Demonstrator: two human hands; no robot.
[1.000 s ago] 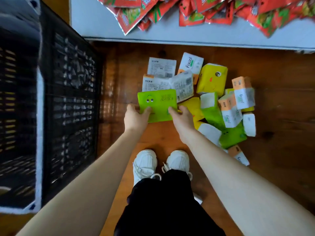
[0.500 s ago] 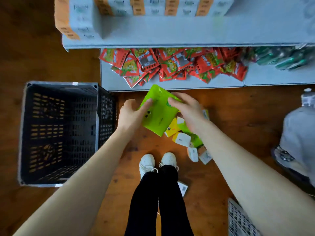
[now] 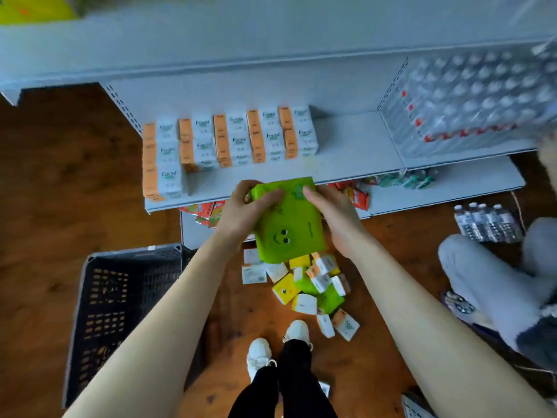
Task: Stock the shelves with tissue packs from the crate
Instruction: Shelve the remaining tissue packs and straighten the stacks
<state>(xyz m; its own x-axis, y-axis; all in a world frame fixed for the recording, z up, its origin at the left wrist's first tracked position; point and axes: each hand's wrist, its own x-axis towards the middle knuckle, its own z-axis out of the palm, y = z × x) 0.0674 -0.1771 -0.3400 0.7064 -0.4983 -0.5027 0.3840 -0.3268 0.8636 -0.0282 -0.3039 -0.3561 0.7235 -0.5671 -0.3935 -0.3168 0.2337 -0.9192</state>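
Change: green smiley-faced soft tissue pack (image 3: 289, 224) raised from wooden floor (image 3: 60, 212) to front of grey metal shelf (image 3: 355, 146).
Fingers: left hand (image 3: 244, 212) and right hand (image 3: 337, 218) curl round its sides.
Meaning: placing likely next.

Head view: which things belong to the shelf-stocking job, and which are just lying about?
Job: green pack, held by left hand and right hand; crate; shelf; stacked packs on it; loose packs on floor.
Lying about: red snack bags; floor bottles; shelf bottles; seated person.
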